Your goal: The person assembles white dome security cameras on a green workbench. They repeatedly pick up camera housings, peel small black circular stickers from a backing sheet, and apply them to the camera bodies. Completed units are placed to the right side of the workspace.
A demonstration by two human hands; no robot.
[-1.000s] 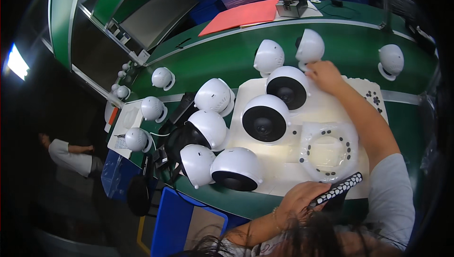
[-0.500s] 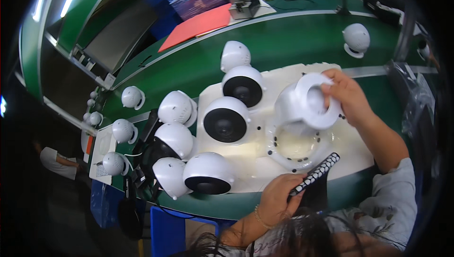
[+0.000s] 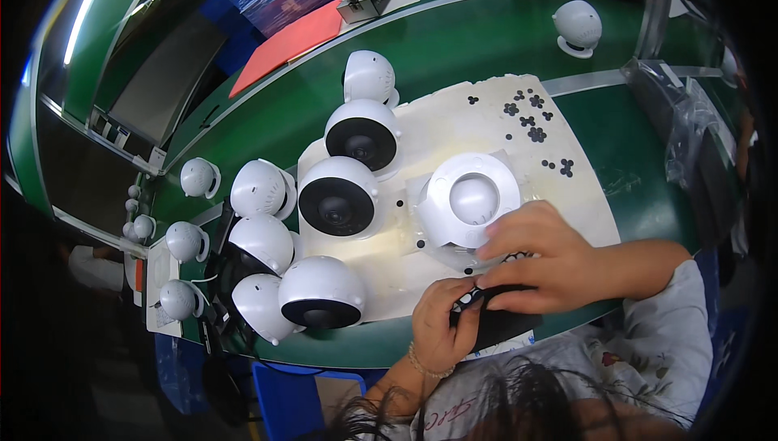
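My left hand (image 3: 442, 323), near the front edge of the mat, is closed on a narrow dark strip (image 3: 468, 298) dotted with white gaps, which looks like a sheet of small black pads. From the right, my right hand (image 3: 541, 259) curls over the same strip, its fingertips and thumb pinching at it; any single pad between them is hidden. Just beyond the fingers, a white round camera (image 3: 504, 190) stands upside down with its ring-shaped base facing up. Beneath it is a clear holder (image 3: 411, 218), with a few black dots around it.
Several white ball cameras with black fronts (image 3: 336, 196) stand left of the cream mat (image 3: 421, 275). Black pad scraps (image 3: 536, 134) lie at its far right. One camera (image 3: 578, 26) stands on the green bench farther off. A plastic-wrapped dark item (image 3: 681, 129) lies at right.
The white camera, held up in my right hand before, now rests base-up on the holder, let go. My right hand has come down to the strip in my left. The view has shifted.
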